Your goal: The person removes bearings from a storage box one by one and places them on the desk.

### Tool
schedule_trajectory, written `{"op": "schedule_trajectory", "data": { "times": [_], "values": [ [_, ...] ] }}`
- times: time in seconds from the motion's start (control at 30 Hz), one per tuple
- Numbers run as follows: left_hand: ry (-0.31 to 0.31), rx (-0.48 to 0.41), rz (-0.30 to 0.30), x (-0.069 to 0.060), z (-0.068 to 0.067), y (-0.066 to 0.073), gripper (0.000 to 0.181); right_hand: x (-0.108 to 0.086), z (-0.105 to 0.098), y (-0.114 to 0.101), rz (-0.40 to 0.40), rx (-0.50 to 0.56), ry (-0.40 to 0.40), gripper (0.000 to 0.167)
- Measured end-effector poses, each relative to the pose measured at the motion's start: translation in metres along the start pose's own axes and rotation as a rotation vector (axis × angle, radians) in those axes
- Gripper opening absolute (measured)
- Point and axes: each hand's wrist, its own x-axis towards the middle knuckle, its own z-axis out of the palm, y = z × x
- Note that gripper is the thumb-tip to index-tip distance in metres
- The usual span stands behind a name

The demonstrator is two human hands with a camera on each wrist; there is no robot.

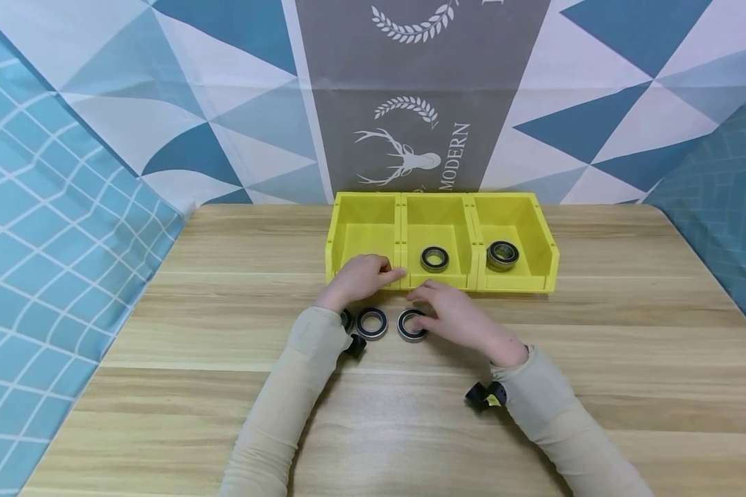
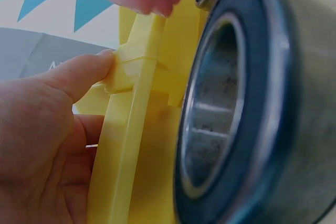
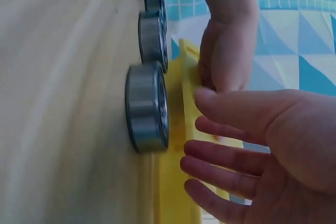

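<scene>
- Bearing (image 1: 401, 326) nearest your right hand (image 1: 463, 321) lies flat on the counter (image 1: 435, 428), by the thumb; the right wrist view shows a gap between them.
- Your right hand is spread, fingers loosely bent and apart, gripping nothing.
- Your left hand (image 1: 359, 276) is over the front of the left bin (image 1: 368, 210), thumb against the yellow edge. Its other fingers go behind the wall, so you cannot tell whether they pinch anything.
- The step looks like reaching for that bearing. Taking it would call for your right thumb and fingers to come down on opposite sides of its rim, then close.
- Between your hands sits a second bearing (image 1: 371, 336); beside your left wrist, a third bearing (image 1: 350, 321) is partly covered by the sleeve (image 1: 313, 338).
- Beyond your right hand, the middle bin (image 1: 435, 210) has one ring (image 1: 434, 269); the right bin (image 1: 516, 284) has what seems a stack (image 1: 502, 266), its count uncertain.
- Your left hand hides part of the left bin, so its contents can't be fully judged. The left wrist view crops its large bearing at the frame edge.
</scene>
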Motion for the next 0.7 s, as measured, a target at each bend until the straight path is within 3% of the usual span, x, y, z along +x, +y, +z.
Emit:
{"op": "schedule_trajectory", "data": {
  "times": [0.17,0.37,0.7],
  "values": [
    [0.004,-0.004,-0.001,0.0,0.0,0.001,0.041,0.007,-0.015,0.007,0.076,0.013,0.103,0.023],
    [0.005,-0.011,-0.006,0.001,0.001,0.0,0.041,0.021,-0.022,0.02,0.172,0.021,0.226,0.022],
    [0.008,-0.005,-0.01,0.002,0.002,0.0,0.042,0.042,-0.015,0.031,0.247,-0.058,0.182,0.025]
  ]
}}
